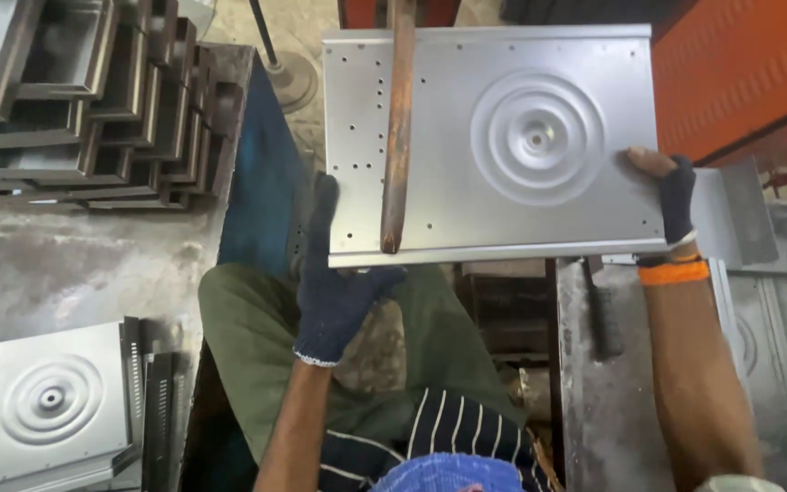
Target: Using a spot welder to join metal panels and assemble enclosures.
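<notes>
Head view: left hand (339, 292), gloved, fingers closed on the near-left corner of the metal panel (494, 146); right hand (671, 196) clamped on its right edge. Panel held flat between both, long axis left to right, under a rusty bar (398, 128), above the lap.

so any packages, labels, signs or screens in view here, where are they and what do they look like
None in view: no package, label, sign or screen.
Only bare metal: the grey stamped sheet-metal panel held by the left hand and right hand, and similar grey panels stacked around.
</notes>
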